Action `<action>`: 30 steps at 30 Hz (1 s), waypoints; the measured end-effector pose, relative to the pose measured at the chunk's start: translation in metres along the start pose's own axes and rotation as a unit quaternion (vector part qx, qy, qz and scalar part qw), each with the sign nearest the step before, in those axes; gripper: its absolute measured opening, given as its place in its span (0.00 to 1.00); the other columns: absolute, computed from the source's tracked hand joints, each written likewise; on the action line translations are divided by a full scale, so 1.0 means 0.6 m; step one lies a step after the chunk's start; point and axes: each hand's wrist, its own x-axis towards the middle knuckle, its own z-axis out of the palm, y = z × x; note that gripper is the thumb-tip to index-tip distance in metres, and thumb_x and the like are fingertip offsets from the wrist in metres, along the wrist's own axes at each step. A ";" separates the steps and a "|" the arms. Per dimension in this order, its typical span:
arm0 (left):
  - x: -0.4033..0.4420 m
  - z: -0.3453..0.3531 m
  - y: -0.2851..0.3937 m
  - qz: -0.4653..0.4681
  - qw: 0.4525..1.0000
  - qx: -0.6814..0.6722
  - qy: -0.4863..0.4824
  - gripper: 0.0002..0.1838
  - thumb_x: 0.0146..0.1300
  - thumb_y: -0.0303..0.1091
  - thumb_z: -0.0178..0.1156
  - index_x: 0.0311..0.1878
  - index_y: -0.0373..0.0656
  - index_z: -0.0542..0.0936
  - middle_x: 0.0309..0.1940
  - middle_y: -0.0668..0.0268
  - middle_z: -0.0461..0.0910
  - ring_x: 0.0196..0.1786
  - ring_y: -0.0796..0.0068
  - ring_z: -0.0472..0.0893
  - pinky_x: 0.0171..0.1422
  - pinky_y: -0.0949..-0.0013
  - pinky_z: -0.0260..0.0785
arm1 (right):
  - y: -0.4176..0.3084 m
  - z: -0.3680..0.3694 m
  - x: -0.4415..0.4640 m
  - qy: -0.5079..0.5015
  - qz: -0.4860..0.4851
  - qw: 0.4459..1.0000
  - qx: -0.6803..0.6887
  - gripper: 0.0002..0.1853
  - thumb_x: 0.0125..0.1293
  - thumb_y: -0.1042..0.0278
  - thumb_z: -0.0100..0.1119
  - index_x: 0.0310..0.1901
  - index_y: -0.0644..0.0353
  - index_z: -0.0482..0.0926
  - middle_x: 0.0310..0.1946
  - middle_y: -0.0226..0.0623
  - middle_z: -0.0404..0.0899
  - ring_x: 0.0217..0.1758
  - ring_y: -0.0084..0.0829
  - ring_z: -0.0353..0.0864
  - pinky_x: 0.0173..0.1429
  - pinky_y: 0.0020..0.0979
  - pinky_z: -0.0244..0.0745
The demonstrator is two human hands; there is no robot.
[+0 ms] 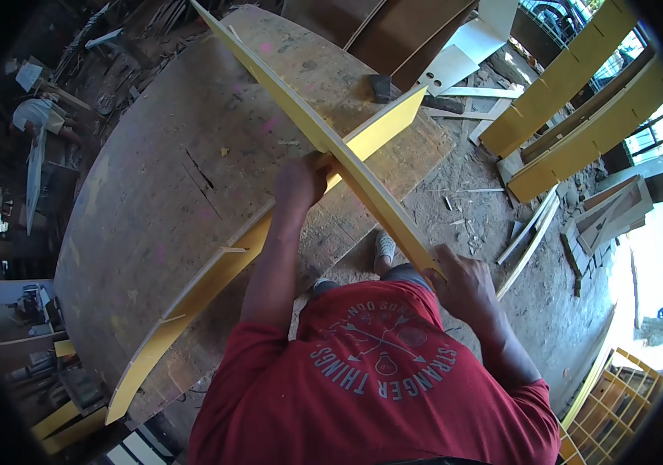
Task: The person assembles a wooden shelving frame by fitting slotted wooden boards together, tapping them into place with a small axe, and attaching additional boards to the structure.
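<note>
A long yellow board [293, 103] crosses over a second yellow board [214, 277] on a worn wooden table [169, 163]. Where the two boards meet, my left hand [304, 180] is closed on the crossing board. My right hand [463, 283] grips the near end of that same board, beyond the table's edge. The lower board stands on its edge and carries small cross pieces along its top. Which fingers touch the lower board is hidden.
A dark block [380, 87] lies near the table's far edge. Yellow slotted boards [560, 85] lean at the upper right. Wood scraps [529, 232] litter the floor on the right. Another person [37, 116] is at the far left. A yellow grid frame [618, 403] stands at the lower right.
</note>
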 end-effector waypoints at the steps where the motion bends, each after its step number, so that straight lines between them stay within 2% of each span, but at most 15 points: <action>1: -0.001 -0.002 -0.002 -0.008 1.000 0.000 -0.004 0.20 0.69 0.45 0.69 0.62 0.53 0.88 0.43 0.47 0.90 0.47 0.42 0.89 0.53 0.44 0.83 | 0.007 -0.002 0.003 0.006 -0.008 1.000 -0.001 0.18 0.72 0.57 0.68 0.53 0.57 0.74 0.26 0.52 0.83 0.33 0.59 0.87 0.38 0.57 0.78; 9: -0.004 -0.025 0.017 -0.035 0.999 0.029 -0.030 0.19 0.69 0.44 0.69 0.60 0.51 0.88 0.39 0.47 0.90 0.45 0.44 0.90 0.51 0.45 0.83 | 0.052 0.002 0.016 0.026 -0.020 0.999 -0.012 0.17 0.73 0.57 0.67 0.53 0.57 0.74 0.27 0.51 0.84 0.34 0.58 0.87 0.38 0.57 0.78; 15: -0.008 -0.017 0.021 -0.029 0.999 0.039 -0.013 0.18 0.70 0.43 0.68 0.59 0.49 0.88 0.37 0.48 0.90 0.44 0.44 0.91 0.50 0.45 0.84 | 0.046 0.013 0.012 0.019 -0.003 0.999 -0.041 0.16 0.73 0.59 0.67 0.53 0.56 0.74 0.27 0.51 0.84 0.34 0.59 0.87 0.37 0.56 0.78; 25: -0.026 -0.007 0.050 -0.040 0.999 0.036 -0.006 0.15 0.72 0.43 0.65 0.58 0.50 0.86 0.38 0.46 0.89 0.44 0.40 0.89 0.49 0.41 0.81 | 0.023 0.008 -0.006 0.000 -0.016 1.000 0.024 0.13 0.71 0.63 0.65 0.51 0.56 0.73 0.25 0.49 0.82 0.32 0.59 0.86 0.37 0.57 0.78; 30: -0.037 -0.005 0.053 -0.038 0.998 0.058 -0.011 0.16 0.72 0.44 0.65 0.58 0.50 0.85 0.37 0.47 0.89 0.43 0.40 0.89 0.48 0.41 0.81 | 0.040 -0.009 -0.008 -0.002 -0.007 1.000 0.013 0.13 0.71 0.63 0.66 0.49 0.56 0.74 0.29 0.48 0.83 0.33 0.57 0.86 0.37 0.56 0.79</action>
